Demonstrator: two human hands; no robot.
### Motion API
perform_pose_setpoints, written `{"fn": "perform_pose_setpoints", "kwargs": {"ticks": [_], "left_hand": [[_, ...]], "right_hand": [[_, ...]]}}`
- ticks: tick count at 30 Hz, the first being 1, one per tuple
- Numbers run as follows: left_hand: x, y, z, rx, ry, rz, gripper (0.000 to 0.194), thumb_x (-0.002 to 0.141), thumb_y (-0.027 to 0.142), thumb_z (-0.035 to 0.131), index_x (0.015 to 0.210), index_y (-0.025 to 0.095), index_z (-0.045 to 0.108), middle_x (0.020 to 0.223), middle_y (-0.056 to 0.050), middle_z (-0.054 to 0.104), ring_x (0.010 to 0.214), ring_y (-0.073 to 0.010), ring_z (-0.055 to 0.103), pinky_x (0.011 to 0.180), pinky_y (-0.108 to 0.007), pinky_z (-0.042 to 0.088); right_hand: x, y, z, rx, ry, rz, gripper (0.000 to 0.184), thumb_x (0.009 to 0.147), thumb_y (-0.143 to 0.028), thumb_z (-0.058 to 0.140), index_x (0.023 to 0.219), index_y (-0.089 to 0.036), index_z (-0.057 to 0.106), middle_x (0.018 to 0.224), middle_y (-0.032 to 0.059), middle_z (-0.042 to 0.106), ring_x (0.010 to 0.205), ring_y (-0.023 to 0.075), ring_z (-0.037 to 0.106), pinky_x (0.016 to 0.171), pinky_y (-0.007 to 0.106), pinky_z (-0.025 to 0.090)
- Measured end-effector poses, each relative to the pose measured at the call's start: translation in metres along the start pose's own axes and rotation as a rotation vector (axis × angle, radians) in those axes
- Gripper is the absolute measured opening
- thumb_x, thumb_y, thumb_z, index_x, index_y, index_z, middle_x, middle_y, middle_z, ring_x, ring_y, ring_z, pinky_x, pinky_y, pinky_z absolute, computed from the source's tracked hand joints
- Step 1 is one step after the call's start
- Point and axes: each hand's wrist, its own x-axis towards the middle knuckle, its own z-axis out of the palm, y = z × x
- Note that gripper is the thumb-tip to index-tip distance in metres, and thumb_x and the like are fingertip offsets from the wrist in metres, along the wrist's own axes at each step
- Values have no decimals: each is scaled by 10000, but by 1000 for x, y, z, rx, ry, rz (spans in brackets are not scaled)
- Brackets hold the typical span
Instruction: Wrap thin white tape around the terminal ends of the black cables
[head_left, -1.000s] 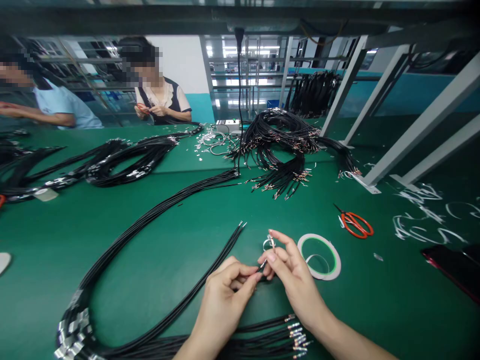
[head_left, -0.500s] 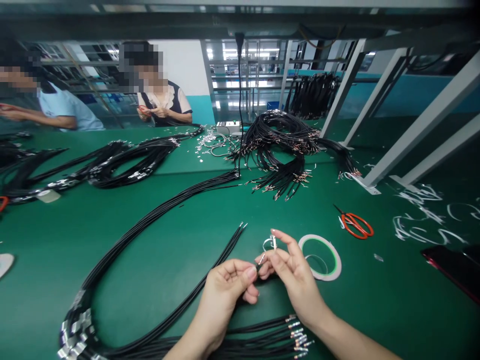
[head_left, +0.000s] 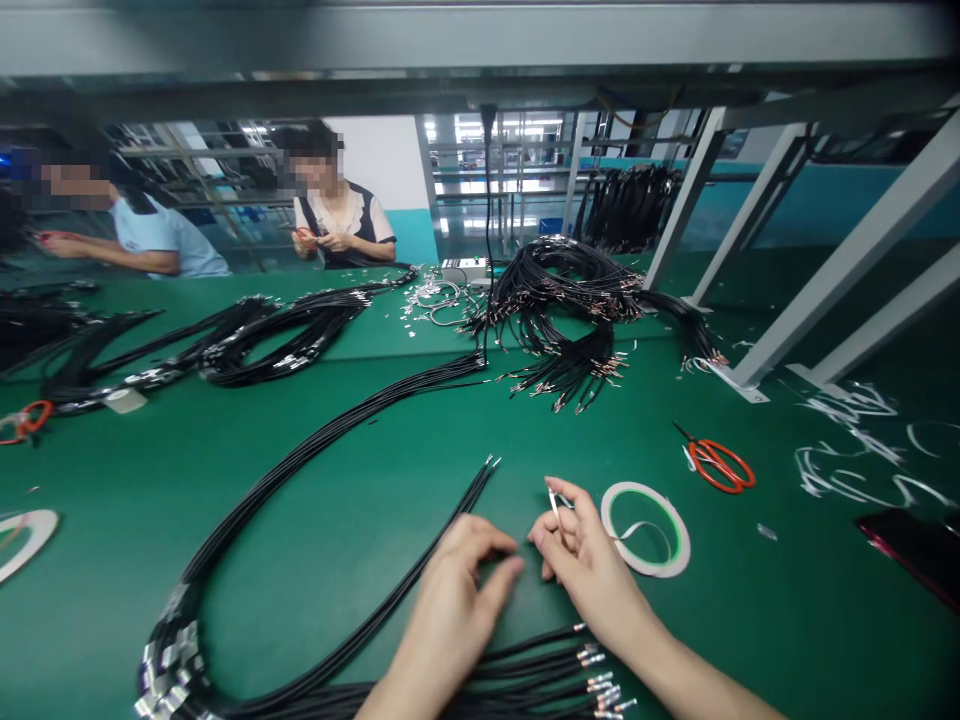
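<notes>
My left hand (head_left: pixel 461 580) hovers over the black cables with thumb and fingers apart, holding nothing that I can see. Opposite it, my right hand (head_left: pixel 581 545) has curled fingers around a thin white tape strip (head_left: pixel 556 503), which stands up along the forefinger. A white roll of tape (head_left: pixel 681 560) with a green inner ring lies just right of that hand. Below both hands, a bundle of black cables (head_left: pixel 517 668) ends in bare metal terminals (head_left: pixel 600 685). The bundle loops round on the left, where silvery bands (head_left: pixel 171 668) wrap it.
Orange-handled scissors (head_left: pixel 721 466) lie at the right, near white tape scraps (head_left: pixel 855 450) and a dark red-edged object (head_left: pixel 911 555). Coiled black cables (head_left: pixel 559 270) are heaped behind, beside slanted metal posts (head_left: pixel 817 240). Two people (head_left: pixel 345 225) work across the green table (head_left: pixel 360 540).
My left hand has let go of the cable end and drawn apart from my right hand. The right still keeps the tape strip. The view has tilted slightly upward.
</notes>
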Motion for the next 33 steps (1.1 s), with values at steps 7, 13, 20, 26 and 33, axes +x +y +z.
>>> {"fn": "perform_pose_setpoints", "kwargs": {"ticks": [7, 13, 20, 26, 33], "left_hand": [[13, -31, -18, 548, 282, -94, 175, 907, 258, 461, 851, 184, 609, 863, -70, 575, 809, -260, 534, 747, -390, 445], [10, -25, -15, 622, 295, -131, 190, 922, 248, 438, 859, 173, 601, 857, -67, 577, 793, -241, 545, 730, -357, 436], [8, -22, -20, 698, 254, -162, 202, 895, 268, 503, 938, 220, 695, 842, -58, 629, 822, -258, 557, 735, -364, 414], [7, -21, -16, 592, 219, -157, 224, 910, 201, 433, 817, 179, 635, 836, -72, 608, 802, -256, 543, 728, -368, 418], [0, -7, 1, 294, 112, -107, 123, 879, 229, 502, 953, 192, 594, 817, -48, 639, 812, -248, 585, 746, -381, 430]], "right_hand": [[0, 5, 2, -94, -25, -30, 407, 928, -311, 495, 1290, -250, 319, 817, -26, 558, 573, 117, 504, 560, 253, 411], [1, 5, -1, -70, -23, -31, 386, 937, -312, 481, 1280, -244, 320, 819, -23, 561, 567, 114, 513, 559, 255, 420], [-1, 7, -1, -82, -19, -25, 380, 944, -318, 469, 1287, -248, 320, 844, -13, 568, 588, 122, 522, 574, 268, 422], [0, 6, -2, -42, -12, -22, 396, 938, -350, 483, 1281, -236, 321, 844, -1, 578, 577, 121, 523, 556, 264, 414], [9, 6, -4, 22, 62, -2, 482, 878, -352, 586, 1268, -238, 326, 952, 45, 639, 554, 114, 548, 513, 249, 392]]}}
